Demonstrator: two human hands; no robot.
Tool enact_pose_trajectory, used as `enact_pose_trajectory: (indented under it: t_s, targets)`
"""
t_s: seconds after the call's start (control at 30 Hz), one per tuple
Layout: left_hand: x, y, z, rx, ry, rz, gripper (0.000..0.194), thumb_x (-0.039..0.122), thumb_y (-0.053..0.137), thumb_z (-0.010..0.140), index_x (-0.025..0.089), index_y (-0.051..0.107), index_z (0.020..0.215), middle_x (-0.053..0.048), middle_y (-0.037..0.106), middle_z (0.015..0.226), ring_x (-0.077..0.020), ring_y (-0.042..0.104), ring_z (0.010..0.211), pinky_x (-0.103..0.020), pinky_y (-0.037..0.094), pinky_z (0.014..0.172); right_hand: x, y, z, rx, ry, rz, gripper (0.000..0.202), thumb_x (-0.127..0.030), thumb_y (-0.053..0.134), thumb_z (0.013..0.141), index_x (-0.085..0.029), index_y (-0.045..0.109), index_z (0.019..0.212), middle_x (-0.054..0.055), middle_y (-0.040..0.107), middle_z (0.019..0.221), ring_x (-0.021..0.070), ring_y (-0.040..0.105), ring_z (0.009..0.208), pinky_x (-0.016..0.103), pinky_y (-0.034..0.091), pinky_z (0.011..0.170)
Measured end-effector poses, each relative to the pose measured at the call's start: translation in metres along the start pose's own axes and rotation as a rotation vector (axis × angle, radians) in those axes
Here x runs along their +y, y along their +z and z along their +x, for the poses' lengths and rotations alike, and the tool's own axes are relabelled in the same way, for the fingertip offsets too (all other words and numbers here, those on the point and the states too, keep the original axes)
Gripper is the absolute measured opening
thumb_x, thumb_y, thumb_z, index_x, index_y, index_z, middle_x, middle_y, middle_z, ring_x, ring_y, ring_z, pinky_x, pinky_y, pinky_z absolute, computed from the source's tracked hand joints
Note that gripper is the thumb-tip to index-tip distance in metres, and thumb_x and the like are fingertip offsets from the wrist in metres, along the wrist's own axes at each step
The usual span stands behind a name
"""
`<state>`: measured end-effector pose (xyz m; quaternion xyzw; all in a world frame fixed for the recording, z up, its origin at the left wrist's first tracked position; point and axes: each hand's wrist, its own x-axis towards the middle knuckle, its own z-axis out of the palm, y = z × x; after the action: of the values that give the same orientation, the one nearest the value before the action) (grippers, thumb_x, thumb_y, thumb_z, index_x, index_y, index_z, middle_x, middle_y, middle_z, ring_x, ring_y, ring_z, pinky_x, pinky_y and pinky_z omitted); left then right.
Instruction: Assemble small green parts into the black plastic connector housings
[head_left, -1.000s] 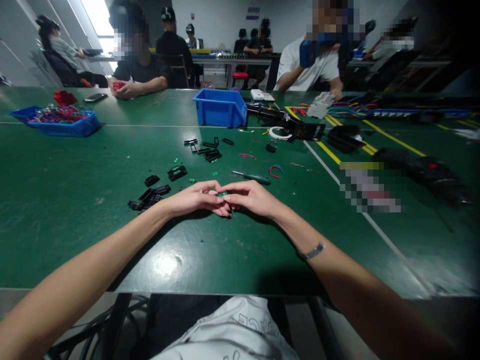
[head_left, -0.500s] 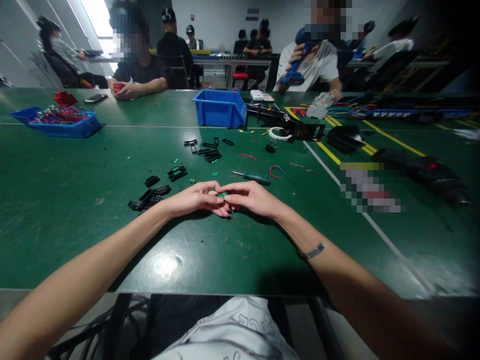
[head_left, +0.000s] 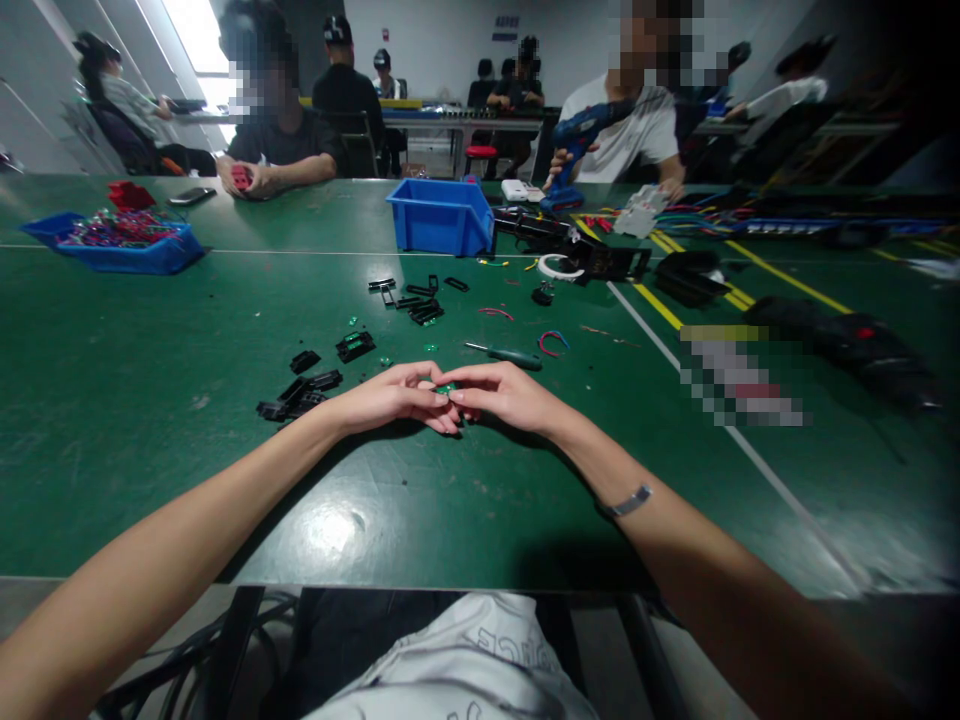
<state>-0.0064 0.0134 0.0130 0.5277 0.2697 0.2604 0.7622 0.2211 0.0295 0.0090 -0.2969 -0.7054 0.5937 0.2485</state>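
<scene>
My left hand and my right hand meet over the green table. Between their fingertips they pinch a small green circuit board; most of it is hidden by the fingers. Just beyond my hands lies a screwdriver with a dark green handle. A pile of black plastic housings rests left of my left hand, beside another black housing with green pieces in it. Farther off are several thin black frames and a loose small green board.
A blue bin stands ahead, and a blue tray of wires sits at the left. Short red and blue wires lie right of the screwdriver. Across the table, one person holds a blue power drill, another a red block.
My hands and the green board stay almost still. Across the table, the person at the right has lowered the power drill toward the tabletop and to the left.
</scene>
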Motion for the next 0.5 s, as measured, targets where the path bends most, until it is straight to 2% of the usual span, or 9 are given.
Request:
enact_pose_trajectory:
  t_s: [0.5]
  targets:
    - [-0.0035, -0.0031, 0.0021, 0.003, 0.027, 0.000, 0.023, 0.021, 0.072, 0.089, 0.012, 0.054, 0.099, -0.015, 0.075, 0.097, -0.0230, 0.077, 0.087, -0.040, 0.060, 0.087, -0.0001, 0.0035, 0.0004, 0.037, -0.035, -0.038, 0.040, -0.036, 0.066, 0.091, -0.014, 0.071, 0.124, 0.002, 0.068, 0.074, 0.0133, 0.058, 0.065, 0.026, 0.047, 0.061]
